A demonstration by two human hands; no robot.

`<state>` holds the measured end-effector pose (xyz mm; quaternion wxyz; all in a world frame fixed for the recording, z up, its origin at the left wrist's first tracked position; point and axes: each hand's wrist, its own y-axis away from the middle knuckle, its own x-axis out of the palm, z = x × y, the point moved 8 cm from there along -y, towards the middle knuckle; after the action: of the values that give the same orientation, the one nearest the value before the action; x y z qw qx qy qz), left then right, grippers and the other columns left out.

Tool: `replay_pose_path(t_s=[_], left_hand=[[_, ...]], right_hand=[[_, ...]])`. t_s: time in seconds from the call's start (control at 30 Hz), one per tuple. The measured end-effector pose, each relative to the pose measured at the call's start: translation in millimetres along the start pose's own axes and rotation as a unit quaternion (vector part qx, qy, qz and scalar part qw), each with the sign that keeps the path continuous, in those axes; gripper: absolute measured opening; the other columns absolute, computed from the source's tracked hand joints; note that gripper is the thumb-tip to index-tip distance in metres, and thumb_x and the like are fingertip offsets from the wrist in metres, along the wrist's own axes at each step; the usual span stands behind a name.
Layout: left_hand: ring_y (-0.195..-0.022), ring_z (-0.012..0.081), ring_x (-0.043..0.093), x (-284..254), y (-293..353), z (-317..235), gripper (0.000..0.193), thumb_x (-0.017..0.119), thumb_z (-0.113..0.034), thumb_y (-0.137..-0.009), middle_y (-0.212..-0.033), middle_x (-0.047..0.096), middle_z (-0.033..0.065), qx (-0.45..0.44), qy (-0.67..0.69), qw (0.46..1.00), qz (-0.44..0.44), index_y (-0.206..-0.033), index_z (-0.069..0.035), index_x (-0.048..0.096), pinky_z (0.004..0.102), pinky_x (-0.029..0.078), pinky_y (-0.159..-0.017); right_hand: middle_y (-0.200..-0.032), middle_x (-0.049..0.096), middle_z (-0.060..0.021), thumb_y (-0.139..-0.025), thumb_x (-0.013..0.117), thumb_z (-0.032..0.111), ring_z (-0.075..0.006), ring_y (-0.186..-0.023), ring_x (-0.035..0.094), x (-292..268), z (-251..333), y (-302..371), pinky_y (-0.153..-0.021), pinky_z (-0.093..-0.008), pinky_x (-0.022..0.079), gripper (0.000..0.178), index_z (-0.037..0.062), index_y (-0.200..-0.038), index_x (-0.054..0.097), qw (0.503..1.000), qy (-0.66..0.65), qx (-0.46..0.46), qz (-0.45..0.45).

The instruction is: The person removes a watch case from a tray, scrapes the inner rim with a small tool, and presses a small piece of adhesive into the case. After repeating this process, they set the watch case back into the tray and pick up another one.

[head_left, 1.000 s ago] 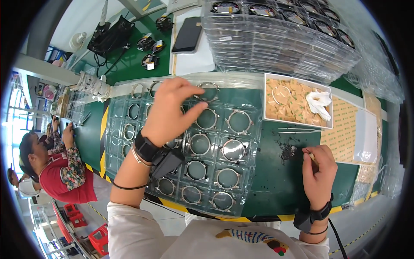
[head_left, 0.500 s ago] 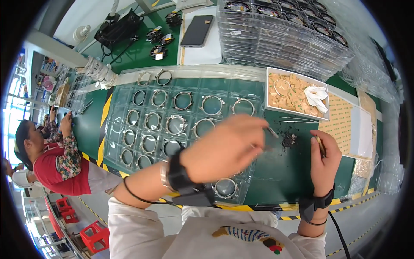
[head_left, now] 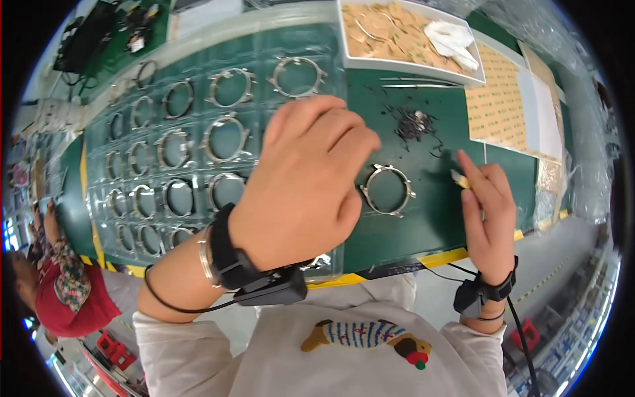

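Observation:
My left hand (head_left: 307, 172) is bent over the clear tray (head_left: 264, 46), palm down, with its fingertips hidden beneath it. Several round metal watch cases (head_left: 226, 137) sit in the tray's compartments. A single watch case (head_left: 387, 190) lies flat on the green bench, between my two hands. My right hand (head_left: 491, 212) is closed round a small slim yellow tool (head_left: 460, 178) with a pale tip, just right of that case. Most of the tool is hidden by the fingers, so its kind does not show.
A heap of small dark scraps (head_left: 415, 126) lies beyond the loose case. Behind it are thin metal rods (head_left: 420, 84) and a white box (head_left: 410, 71) of tan paper pieces. Yellow printed sheets (head_left: 493, 99) lie far right. A co-worker (head_left: 73, 294) is at far left.
The view has shifted, bringing the bench closer. My left hand has moved left over the tray, away from the scraps. A watch case now shows on the bench.

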<state>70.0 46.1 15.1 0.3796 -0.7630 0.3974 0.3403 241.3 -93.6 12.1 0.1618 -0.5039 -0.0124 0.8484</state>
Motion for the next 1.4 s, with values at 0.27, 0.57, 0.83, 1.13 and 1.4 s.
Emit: replay_pose_path(t_s=[0.27,0.57,0.83,1.13,1.4], left_hand=[[-0.123,0.0348,0.051,16.7,-0.2,-13.5,0.058,0.086,-0.021,-0.057,-0.112,0.059,0.0070,-0.024,-0.011,0.999,0.021,-0.110,-0.010,0.064,0.0537,0.035,-0.106],[-0.113,0.0301,0.055,21.9,2.7,-15.6,0.056,0.086,-0.021,-0.053,-0.104,0.060,0.0051,-0.020,-0.002,1.000,0.010,-0.105,-0.009,0.066,0.0492,0.038,-0.098],[-0.105,0.0287,0.057,13.0,4.9,-16.6,0.047,0.085,-0.019,-0.055,-0.098,0.060,0.0046,-0.006,-0.011,1.000,-0.022,-0.098,-0.009,0.068,0.0484,0.039,-0.095],[-0.110,0.0291,0.056,10.0,5.1,-13.1,0.051,0.089,-0.021,-0.057,-0.100,0.061,0.0045,-0.013,-0.001,1.000,0.016,-0.103,-0.009,0.070,0.0498,0.038,-0.098],[-0.128,0.0355,0.048,13.5,4.6,-12.8,0.058,0.087,-0.019,-0.064,-0.121,0.057,0.0089,-0.004,0.001,0.998,0.057,-0.118,-0.009,0.068,0.0539,0.033,-0.107]], right_hand=[[-0.087,0.059,-0.0112,-0.083,0.069,-0.001,-0.0272,-0.073,0.061,28.5,40.1,-14.0,-0.066,-0.0349,0.050,0.026,0.0015,-0.109,0.073,0.990,-0.116,0.031,0.080],[-0.082,0.059,-0.0116,-0.071,0.074,-0.004,-0.0283,-0.071,0.060,56.4,61.5,-26.5,-0.061,-0.0350,0.048,0.017,-0.0021,-0.088,0.071,0.986,-0.131,0.017,0.100],[-0.080,0.059,-0.0113,-0.071,0.072,-0.004,-0.0274,-0.069,0.060,57.2,53.9,-20.6,-0.061,-0.0342,0.048,0.014,-0.0019,-0.085,0.068,0.989,-0.137,0.045,0.043],[-0.082,0.060,-0.0100,-0.077,0.071,-0.005,-0.0237,-0.069,0.060,12.4,27.7,-24.6,-0.061,-0.0315,0.047,0.012,0.0027,-0.086,0.068,0.983,-0.088,0.054,-0.151],[-0.083,0.059,-0.0110,-0.081,0.072,-0.005,-0.0269,-0.070,0.061,34.1,28.4,-68.2,-0.061,-0.0346,0.048,0.014,0.0019,-0.093,0.070,0.981,0.115,-0.147,-0.045]])
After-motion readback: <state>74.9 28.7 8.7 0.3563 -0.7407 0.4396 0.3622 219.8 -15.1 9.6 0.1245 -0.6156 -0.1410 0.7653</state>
